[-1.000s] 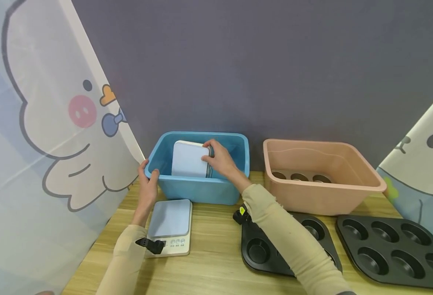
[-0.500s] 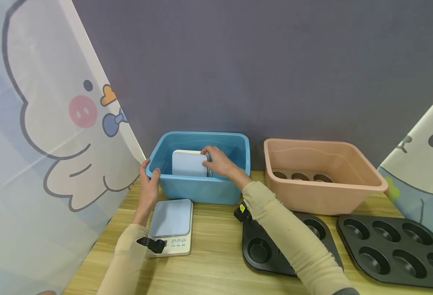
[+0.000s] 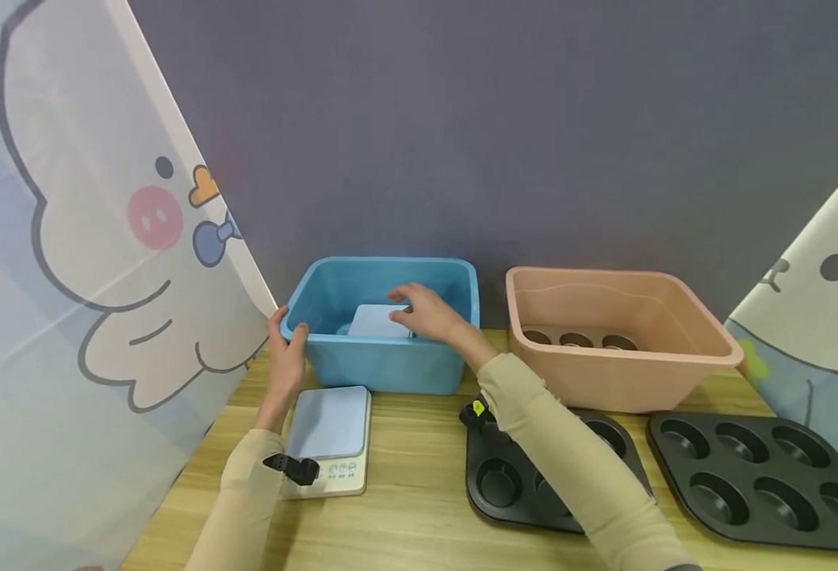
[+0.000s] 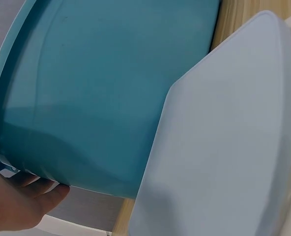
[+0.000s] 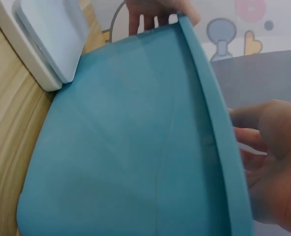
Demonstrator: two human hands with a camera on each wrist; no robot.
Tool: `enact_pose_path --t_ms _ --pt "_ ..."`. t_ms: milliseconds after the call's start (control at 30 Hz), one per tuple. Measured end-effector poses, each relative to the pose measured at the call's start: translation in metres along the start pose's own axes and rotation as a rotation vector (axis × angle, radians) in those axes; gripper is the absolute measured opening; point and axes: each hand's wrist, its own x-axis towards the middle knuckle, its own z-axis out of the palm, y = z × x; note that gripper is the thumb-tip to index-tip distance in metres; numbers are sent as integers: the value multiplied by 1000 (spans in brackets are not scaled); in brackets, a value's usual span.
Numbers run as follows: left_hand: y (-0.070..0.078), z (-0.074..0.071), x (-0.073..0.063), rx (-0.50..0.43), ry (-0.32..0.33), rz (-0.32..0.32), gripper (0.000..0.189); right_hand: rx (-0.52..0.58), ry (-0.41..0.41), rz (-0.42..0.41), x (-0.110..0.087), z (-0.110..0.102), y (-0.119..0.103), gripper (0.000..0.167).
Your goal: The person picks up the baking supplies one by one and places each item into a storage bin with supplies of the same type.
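Note:
My left hand grips the left front corner of the blue plastic bin, thumb over the rim and fingers along the outer side. Inside the bin lies a kitchen scale with a pale blue top, its lower part hidden by the front wall. Over that scale's right side hovers my right hand, thumb and fingers parted with nothing between them. In the right wrist view the right hand appears past the bin's rim. A second kitchen scale, white with a pale blue plate, lies on the table before the bin.
To the right stands a pink bin with a muffin pan inside. Two dark muffin pans, a nearer one partly under my right forearm and another, lie on the wooden table. A grey backdrop rises behind.
The scale in the blue bin has gone from standing tilted to lying lower inside. My right hand has let go of it. The left hand keeps its place on the rim.

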Motion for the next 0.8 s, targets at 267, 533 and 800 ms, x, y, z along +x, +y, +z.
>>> enact_pose_path --t_ms 267,533,800 --pt "25 -1 -15 9 -9 -16 61 50 102 -110 -22 -4 -9 37" --pt "20 1 -9 13 -25 -10 61 62 142 -132 -43 -4 -14 30" --pt "-14 0 11 25 3 10 61 82 165 -112 -58 1 -15 29"
